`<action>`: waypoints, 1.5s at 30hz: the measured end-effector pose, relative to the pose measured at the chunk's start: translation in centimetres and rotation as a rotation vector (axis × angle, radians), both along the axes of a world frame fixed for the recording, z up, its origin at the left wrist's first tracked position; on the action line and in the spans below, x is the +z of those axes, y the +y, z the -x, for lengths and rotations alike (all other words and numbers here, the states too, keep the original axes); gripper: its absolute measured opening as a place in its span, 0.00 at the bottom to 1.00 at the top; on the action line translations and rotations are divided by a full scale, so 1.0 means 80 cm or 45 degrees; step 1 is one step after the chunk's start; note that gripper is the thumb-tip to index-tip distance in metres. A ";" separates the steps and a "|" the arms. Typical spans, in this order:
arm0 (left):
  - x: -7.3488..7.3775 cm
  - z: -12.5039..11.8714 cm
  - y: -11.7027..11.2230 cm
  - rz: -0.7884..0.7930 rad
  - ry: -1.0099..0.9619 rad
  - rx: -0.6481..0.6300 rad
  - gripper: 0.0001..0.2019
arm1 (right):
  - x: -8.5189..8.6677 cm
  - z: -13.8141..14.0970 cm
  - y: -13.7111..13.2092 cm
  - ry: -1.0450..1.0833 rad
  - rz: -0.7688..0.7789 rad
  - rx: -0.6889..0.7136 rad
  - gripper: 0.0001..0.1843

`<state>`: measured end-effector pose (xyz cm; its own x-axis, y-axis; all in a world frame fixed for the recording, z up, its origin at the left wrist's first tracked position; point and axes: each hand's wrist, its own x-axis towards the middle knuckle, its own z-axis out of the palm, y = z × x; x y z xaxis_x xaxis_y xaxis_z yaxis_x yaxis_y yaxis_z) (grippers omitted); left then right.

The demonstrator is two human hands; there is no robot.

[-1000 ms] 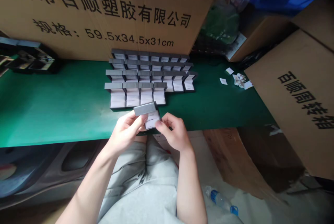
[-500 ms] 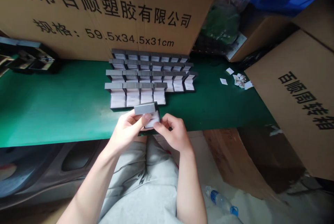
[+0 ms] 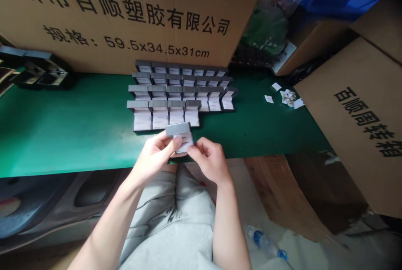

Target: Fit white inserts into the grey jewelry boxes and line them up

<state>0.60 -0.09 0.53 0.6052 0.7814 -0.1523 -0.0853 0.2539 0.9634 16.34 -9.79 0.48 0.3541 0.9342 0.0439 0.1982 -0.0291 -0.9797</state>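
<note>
My left hand [image 3: 153,154] and right hand [image 3: 209,163] gripped an open gray box [image 3: 184,138] — the near row [image 3: 163,115] had room at its right end.

We've got two bare arms in view, the L forearm [image 3: 103,232] and R forearm [image 3: 229,228], both slim and tapering to narrow wrists, then the L hand [image 3: 153,157] and R hand [image 3: 209,163], w/ long slender fingers [image 3: 204,146] and a short, neat thumbnail [image 3: 178,140]. Over our lap sits a lt grey marled garment [image 3: 150,224], soft w/ loose creases, plus a small dark print [image 3: 171,215] near the middle; can't tell if it's a shirt or shorts.
</note>
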 end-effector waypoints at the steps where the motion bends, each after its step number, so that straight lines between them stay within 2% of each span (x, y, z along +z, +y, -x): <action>1: -0.001 0.000 0.000 0.009 0.002 -0.023 0.25 | 0.000 0.000 -0.001 -0.011 0.000 -0.024 0.23; 5: -0.002 0.001 0.001 0.031 0.041 -0.113 0.22 | -0.001 -0.003 -0.009 -0.129 0.014 -0.092 0.22; 8: 0.002 -0.001 0.000 0.020 0.043 -0.118 0.23 | -0.003 -0.002 -0.015 -0.259 -0.028 -0.185 0.14; 10: 0.006 -0.002 -0.001 0.003 0.057 -0.109 0.24 | -0.004 0.000 -0.017 -0.357 -0.091 -0.234 0.15; 14: 0.015 -0.004 -0.001 -0.059 0.083 -0.137 0.27 | -0.004 0.006 -0.016 -0.488 -0.212 -0.179 0.21; 19: 0.016 -0.005 -0.002 -0.081 0.069 -0.172 0.31 | -0.002 0.010 -0.014 -0.550 -0.299 -0.216 0.14; 24: 0.009 -0.002 -0.006 -0.034 0.145 -0.154 0.34 | -0.013 -0.014 -0.020 -0.500 -0.295 -0.352 0.14; 28: 0.007 0.001 -0.006 -0.076 0.198 -0.190 0.30 | -0.025 -0.040 -0.014 -0.591 -0.236 -0.515 0.15; 34: 0.010 0.001 -0.005 -0.088 0.219 -0.199 0.26 | -0.027 -0.053 0.005 -0.823 -0.217 -0.494 0.11; 38: 0.009 0.001 -0.005 -0.083 0.205 -0.205 0.26 | -0.028 -0.057 0.013 -0.858 -0.205 -0.508 0.12; 45: 0.012 0.000 -0.006 -0.057 0.187 -0.200 0.25 | -0.033 -0.068 0.027 -0.917 -0.132 -0.420 0.11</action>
